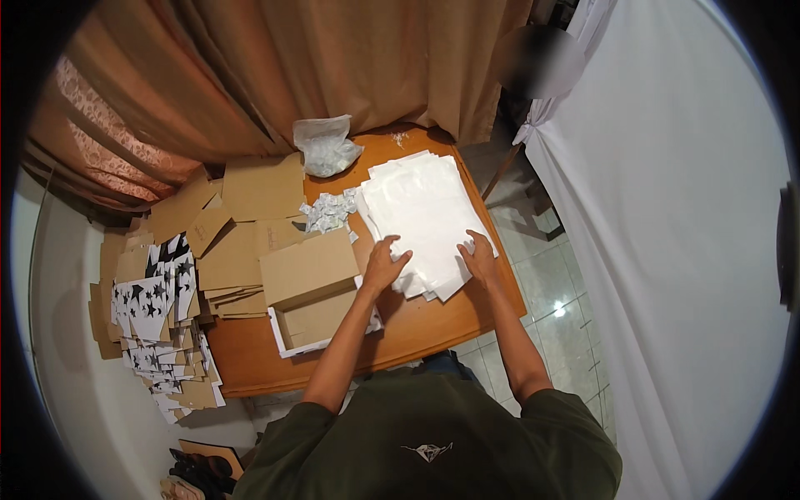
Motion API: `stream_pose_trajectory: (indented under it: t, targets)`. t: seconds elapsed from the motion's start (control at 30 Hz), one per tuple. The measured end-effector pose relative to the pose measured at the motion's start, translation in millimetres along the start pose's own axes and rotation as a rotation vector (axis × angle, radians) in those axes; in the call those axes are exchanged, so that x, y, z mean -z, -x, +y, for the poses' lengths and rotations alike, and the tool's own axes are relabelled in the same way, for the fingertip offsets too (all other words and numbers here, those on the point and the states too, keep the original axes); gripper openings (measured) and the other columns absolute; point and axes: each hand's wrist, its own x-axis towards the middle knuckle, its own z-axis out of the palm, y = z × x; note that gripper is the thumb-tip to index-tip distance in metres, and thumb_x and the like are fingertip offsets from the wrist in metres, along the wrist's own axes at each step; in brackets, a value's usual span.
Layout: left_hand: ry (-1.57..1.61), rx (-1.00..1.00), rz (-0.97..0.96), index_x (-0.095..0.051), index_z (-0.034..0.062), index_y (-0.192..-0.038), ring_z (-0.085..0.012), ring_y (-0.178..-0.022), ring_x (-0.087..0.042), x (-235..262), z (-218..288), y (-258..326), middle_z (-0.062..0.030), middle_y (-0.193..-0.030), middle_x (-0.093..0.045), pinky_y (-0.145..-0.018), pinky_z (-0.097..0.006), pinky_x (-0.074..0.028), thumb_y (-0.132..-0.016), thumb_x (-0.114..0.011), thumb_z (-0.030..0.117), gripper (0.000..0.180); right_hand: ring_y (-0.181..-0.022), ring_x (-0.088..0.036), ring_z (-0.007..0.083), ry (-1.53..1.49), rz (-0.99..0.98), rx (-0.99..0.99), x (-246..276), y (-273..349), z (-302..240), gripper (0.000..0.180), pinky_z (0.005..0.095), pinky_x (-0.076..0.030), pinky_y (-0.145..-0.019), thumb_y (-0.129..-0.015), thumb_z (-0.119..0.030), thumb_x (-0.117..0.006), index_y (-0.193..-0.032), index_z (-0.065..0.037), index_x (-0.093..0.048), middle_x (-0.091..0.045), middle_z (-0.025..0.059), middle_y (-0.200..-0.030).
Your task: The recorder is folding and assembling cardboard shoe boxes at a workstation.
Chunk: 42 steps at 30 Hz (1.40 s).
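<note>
A big pile of white sheets (425, 204) lies on the brown wooden table (429, 333), close to the right edge. The pile is messy, with some sheets poking out at the sides. The left hand (387, 265) is at the left side of the pile, at the end close to the person. The right hand (479, 254) is across from it, by the pile's right side. Both hands are open, with bent fingers spread apart. I can't tell if the fingertips press on the paper.

To the left of the pile, by the near edge of the table, sits an open cardboard box (321, 315) with its lid up. Just past the box is a heap of little white packets (327, 211). A clear plastic bag (325, 154) sits by the far edge. Flat brown cardboard (233, 262) is stacked toward the left edge. At that edge are white pieces with black stars (152, 293). A brown curtain (375, 67) hangs behind the far edge.
</note>
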Motion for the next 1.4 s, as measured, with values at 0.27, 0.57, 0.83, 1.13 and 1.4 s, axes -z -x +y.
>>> stream_pose_trajectory:
  t: [0.27,0.57,0.83,1.13,1.4]
  targets:
    - [-0.351,0.271,0.06,-0.055,0.0067,-0.137,-0.0384,-0.125,-0.051,-84.3,-7.0,-30.4,-0.0212,-0.133,-0.054,-0.1,-0.056,-0.045,-0.087,-0.077,0.037,0.063,-0.142,-0.035,0.0442,0.185,-0.212,-0.057,1.5,-53.1,29.0,0.075,0.0583,-0.03,-0.115,-0.085,-0.039,-0.078,-0.145,-0.004,-0.052,-0.039,0.0266,-0.155]
    - [-0.552,0.261,0.26,-0.069,0.0091,-0.12,-0.0326,-0.121,-0.049,-111.2,-13.2,-16.9,-0.0133,-0.131,-0.054,-0.095,-0.054,-0.036,-0.074,-0.088,0.03,0.054,-0.15,-0.018,0.048,0.358,-0.38,0.151,-16.8,-58.8,25.1,0.089,0.074,-0.003,-0.115,-0.085,-0.063,-0.07,-0.151,-0.008,-0.049,-0.026,0.0308,-0.161]
    - [-0.539,0.2,0.243,-0.069,0.0095,-0.103,-0.0285,-0.112,-0.055,-110.1,-0.5,-26.2,-0.0092,-0.109,-0.061,-0.093,-0.052,-0.037,-0.083,-0.08,0.018,0.024,-0.137,-0.042,0.0307,0.173,-0.199,0.189,-25.7,-68.4,37.9,0.028,0.0557,-0.025,-0.112,-0.086,-0.021,-0.077,-0.113,-0.013,-0.077,-0.051,0.014,-0.148]
    - [-0.179,0.032,0.507,-0.064,0.0053,-0.096,-0.0331,-0.086,-0.067,-69.8,60.5,-25.3,-0.0122,-0.103,-0.063,-0.073,-0.046,-0.052,-0.09,-0.074,0.018,0.017,-0.099,-0.068,0.0282,-0.421,-0.018,0.108,8.3,-106.3,-9.5,0.036,0.035,-0.055,-0.082,-0.088,0.008,-0.064,-0.121,-0.006,-0.071,-0.065,0.0161,-0.123]
    - [-0.153,0.005,0.812,-0.068,0.0018,-0.096,-0.0341,-0.09,-0.065,40.1,87.9,-27.5,-0.0174,-0.097,-0.066,-0.081,-0.043,-0.052,-0.089,-0.074,0.02,0.02,-0.097,-0.073,0.0181,-0.607,-0.259,0.218,86.1,-149.0,-84.9,0.038,0.0309,-0.055,-0.086,-0.091,0.0,-0.068,-0.129,-0.009,-0.067,-0.077,0.012,-0.105]
